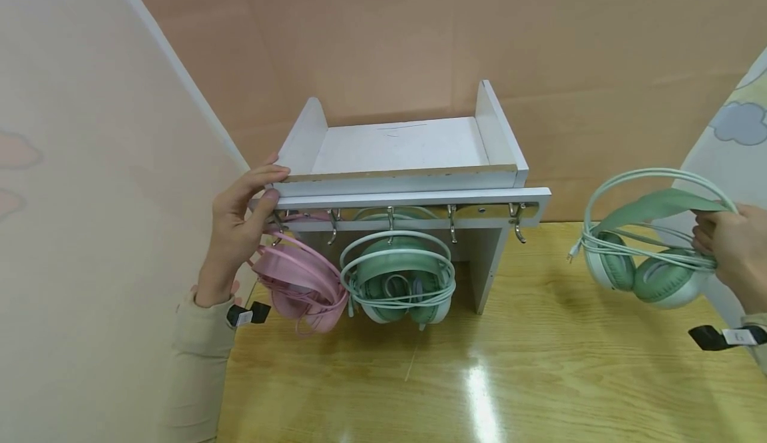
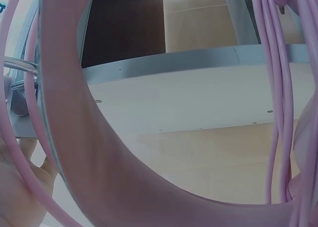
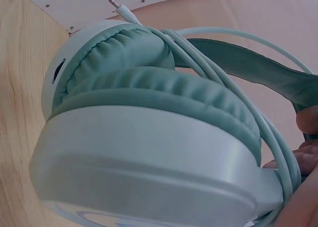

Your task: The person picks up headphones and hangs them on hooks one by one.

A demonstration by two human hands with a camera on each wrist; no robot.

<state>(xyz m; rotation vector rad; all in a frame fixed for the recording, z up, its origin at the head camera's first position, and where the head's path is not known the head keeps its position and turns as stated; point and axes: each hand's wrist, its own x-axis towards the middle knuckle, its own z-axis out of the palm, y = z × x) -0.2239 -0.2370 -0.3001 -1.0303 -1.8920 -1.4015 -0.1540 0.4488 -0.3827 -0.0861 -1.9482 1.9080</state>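
Observation:
My left hand (image 1: 240,213) grips the left end of a white shelf rack (image 1: 389,200), fingers over the top edge and thumb in front. Below that hand, pink headphones (image 1: 299,276) hang from the leftmost hook, and their headband (image 2: 74,113) fills much of the left wrist view. Mint-green headphones (image 1: 398,276) with a looped cable hang at the middle hook. Off to the right of the rack, my right hand (image 1: 734,243) holds a second mint-green pair of headphones (image 1: 653,270) in the air by one side of the headband. Its plug (image 3: 117,4) sticks out of the bundled cable.
The metal hooks (image 1: 452,223) to the right of the hanging green pair carry nothing. A wooden tabletop (image 1: 539,376) lies below. Brown paper (image 1: 389,36) covers the back, and pale walls (image 1: 90,163) stand at both sides.

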